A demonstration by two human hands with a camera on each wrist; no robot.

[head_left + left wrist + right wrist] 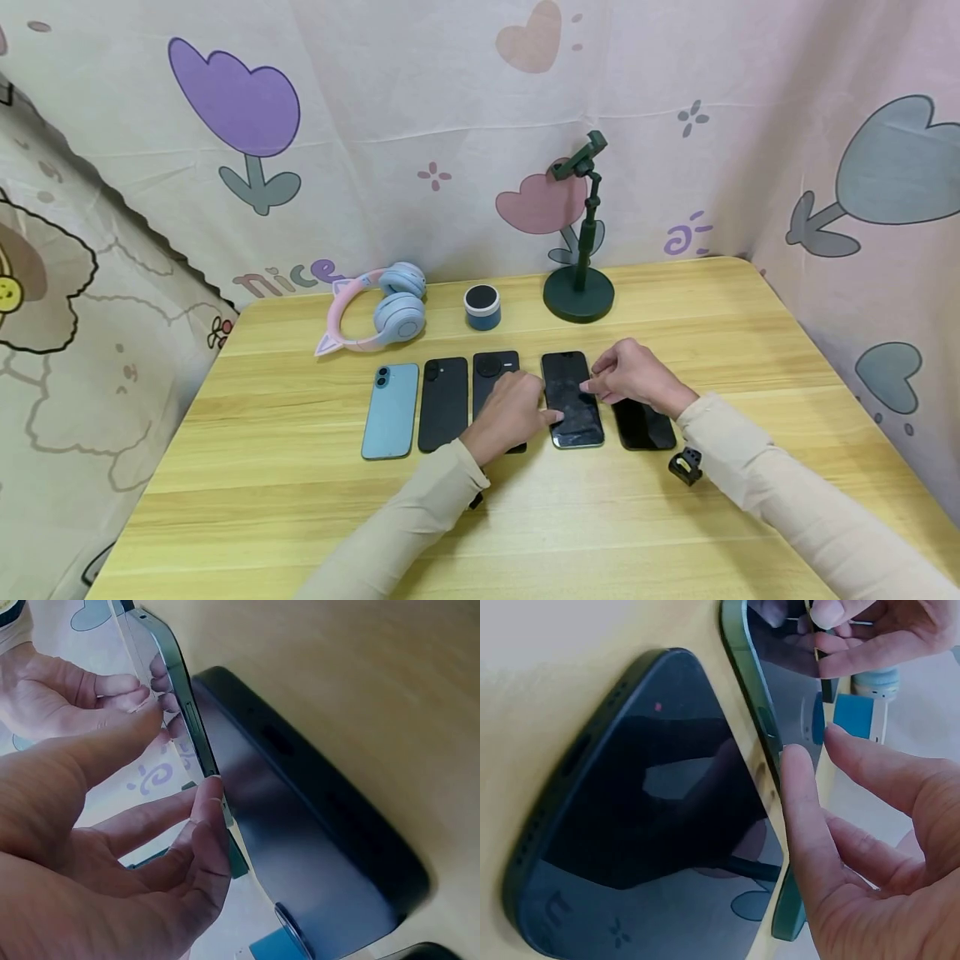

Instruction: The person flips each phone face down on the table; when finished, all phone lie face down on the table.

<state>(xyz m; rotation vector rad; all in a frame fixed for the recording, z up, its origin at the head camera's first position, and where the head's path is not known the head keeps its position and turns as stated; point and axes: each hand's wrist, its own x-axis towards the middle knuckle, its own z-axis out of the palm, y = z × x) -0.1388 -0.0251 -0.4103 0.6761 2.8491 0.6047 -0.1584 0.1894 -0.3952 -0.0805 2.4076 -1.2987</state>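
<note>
A smartphone (573,412) with a dark, glossy screen and a greenish edge lies face up between both hands. My left hand (510,412) holds its left long edge; in the left wrist view the thumb reaches over the screen and curled fingertips sit at the green edge (191,724). From the other side my right hand (636,377) pinches at the right edge, thumb and finger at the frame (759,690). Under the left hand lies a dark phone (491,379), back up with a round camera, partly hidden. Beneath the right hand is another black-screened phone (647,427).
Further left lie a black phone (444,408) and a light blue phone (392,412), both back up. Behind the row are cat-ear headphones (401,317), a small blue-and-white round device (482,308) and a dark green stand (579,296) on the wooden table (555,533). Printed cloth hangs behind.
</note>
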